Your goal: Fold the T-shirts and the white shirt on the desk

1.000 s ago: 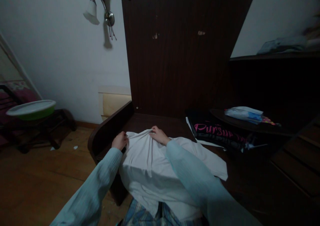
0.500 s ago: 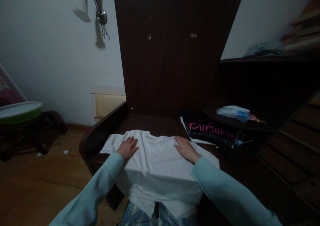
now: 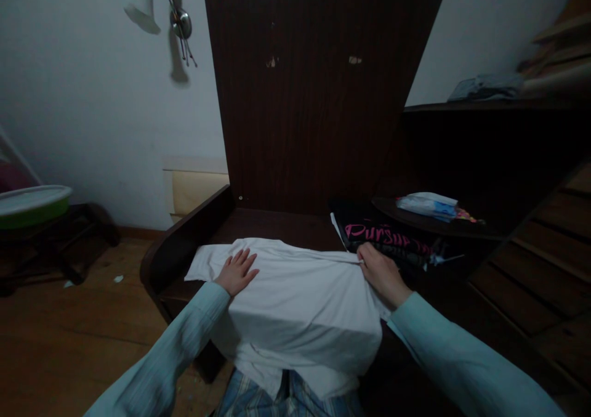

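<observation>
A white T-shirt (image 3: 295,294) lies spread over the dark wooden desk (image 3: 272,220), its lower part hanging over the front edge toward my lap. My left hand (image 3: 237,272) rests flat on the shirt's left side, fingers spread. At the right, my right hand (image 3: 381,272) pinches the shirt's far edge near the shoulder and pulls the cloth taut. The right sleeve is mostly hidden behind that hand and forearm.
Beyond my right hand lies a folded black garment with pink lettering (image 3: 378,235). A blue and white packet (image 3: 427,206) sits on a small corner shelf. A green basin (image 3: 34,207) stands on a low stool at the left. A lamp (image 3: 144,10) hangs on the wall.
My right hand has gone from lying flat on the shirt to gripping its far edge, and has moved right. The cloth there is stretched tighter. My left hand stays in place.
</observation>
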Demonstrator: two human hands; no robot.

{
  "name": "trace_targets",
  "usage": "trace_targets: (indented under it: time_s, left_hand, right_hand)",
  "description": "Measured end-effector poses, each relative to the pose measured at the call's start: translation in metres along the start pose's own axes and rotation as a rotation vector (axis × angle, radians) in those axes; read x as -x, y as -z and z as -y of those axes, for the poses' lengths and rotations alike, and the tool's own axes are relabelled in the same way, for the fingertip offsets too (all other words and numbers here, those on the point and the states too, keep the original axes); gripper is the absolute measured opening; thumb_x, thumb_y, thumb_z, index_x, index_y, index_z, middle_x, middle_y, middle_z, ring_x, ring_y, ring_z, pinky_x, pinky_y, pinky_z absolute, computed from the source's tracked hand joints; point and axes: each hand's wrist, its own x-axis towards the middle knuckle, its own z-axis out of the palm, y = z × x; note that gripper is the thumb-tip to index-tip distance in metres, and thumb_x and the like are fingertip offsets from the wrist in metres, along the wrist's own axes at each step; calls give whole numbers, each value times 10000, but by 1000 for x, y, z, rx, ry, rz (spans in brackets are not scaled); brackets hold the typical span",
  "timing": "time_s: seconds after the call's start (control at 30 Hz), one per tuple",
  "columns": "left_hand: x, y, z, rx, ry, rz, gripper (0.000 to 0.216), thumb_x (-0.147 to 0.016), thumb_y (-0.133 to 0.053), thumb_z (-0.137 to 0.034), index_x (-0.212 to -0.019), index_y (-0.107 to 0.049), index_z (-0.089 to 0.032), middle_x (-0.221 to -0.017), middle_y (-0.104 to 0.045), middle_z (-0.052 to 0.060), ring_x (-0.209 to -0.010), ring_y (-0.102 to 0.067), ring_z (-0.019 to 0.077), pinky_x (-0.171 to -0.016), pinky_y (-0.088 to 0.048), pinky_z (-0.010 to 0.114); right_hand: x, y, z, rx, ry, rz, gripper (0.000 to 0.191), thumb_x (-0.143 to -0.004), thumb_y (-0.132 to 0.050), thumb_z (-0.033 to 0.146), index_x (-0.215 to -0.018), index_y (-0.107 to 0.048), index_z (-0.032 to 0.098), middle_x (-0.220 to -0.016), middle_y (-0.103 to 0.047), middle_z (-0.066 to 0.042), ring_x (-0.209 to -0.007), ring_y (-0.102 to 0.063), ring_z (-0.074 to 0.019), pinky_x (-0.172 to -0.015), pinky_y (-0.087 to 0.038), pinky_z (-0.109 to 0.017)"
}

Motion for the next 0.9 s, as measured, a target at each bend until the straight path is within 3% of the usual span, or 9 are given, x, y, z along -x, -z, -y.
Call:
trace_targets:
  time_s: [0.13, 0.27, 0.37, 0.43, 0.53, 0.67, 0.8, 0.9]
  left_hand:
    - [-13, -1, -19, 28, -45, 16, 525, -838, -338, -459, -1295, -372, -201, -1398, -294, 117, -1290, -230, 280, -1004, -235, 495]
    - [-20, -8, -35, 64, -128, -75, 466, -844, -370, -372, -1236, -437, -129, -1351, -364, 157, -1272, -276, 268, -1023, -237, 461]
    - [-20, -13, -40, 142, -189, -131, 441, -835, -393, -321, -1199, -465, -83, -1308, -412, 181, -1231, -349, 257, -1020, -281, 402]
    - [-20, -14, -42, 205, -241, -156, 490, -810, -437, -355, -1211, -446, -73, -1298, -420, 189, -1221, -359, 269, -1017, -290, 412]
    - [-18, -14, -37, 324, -299, -201, 498, -794, -460, -371, -1209, -445, -95, -1269, -458, 165, -1189, -401, 242, -1004, -319, 386]
    - [-11, -10, -10, 311, -133, -241, 406, -819, -415, -324, -1154, -499, -111, -1245, -484, 152, -1175, -415, 230, -989, -328, 378]
    - [1, -2, 27, 141, 115, -111, 484, -821, -411, -403, -1227, -440, -142, -1350, -372, 138, -1263, -281, 290, -1003, -251, 475]
    - [7, 5, 45, 69, 248, -70, 470, -848, -347, -423, -1237, -425, -172, -1370, -347, 116, -1272, -265, 270, -1001, -250, 450]
  right_hand:
    - [-5, 28, 2, 213, -100, -77, 149, -752, -483, 163, -864, -580, 145, -964, -557, -168, -926, -489, -279, -707, -388, -354]
    - [-24, 34, 54, -45, 111, -83, 303, -803, -465, 324, -1039, -557, 157, -1125, -526, -125, -1032, -461, -245, -842, -370, -358]
    - [-48, 13, 110, -294, 291, 120, 330, -832, -420, 315, -1081, -555, 146, -1102, -568, -96, -1025, -494, -190, -902, -348, -310]
    - [-65, -10, 141, -391, 349, 244, 422, -812, -450, 341, -1171, -503, 127, -1240, -490, -114, -1143, -424, -202, -956, -306, -317]
    - [-82, -45, 166, -461, 289, 354, 540, -843, -363, 430, -1298, -368, 138, -1382, -321, -111, -1266, -270, -220, -1007, -235, -362]
    - [-85, -71, 168, -407, 203, 367, 602, -852, -259, 521, -1343, -292, 174, -1429, -218, -93, -1313, -143, -233, -1042, -113, -417]
    - [-85, -74, 162, -330, 216, 411, 628, -829, -249, 580, -1355, -255, 238, -1453, -123, -83, -1326, -67, -241, -1036, -68, -444]
    - [-89, -73, 159, -324, 237, 430, 648, -818, -243, 603, -1358, -246, 244, -1454, -116, -90, -1327, -60, -241, -1033, -70, -444]
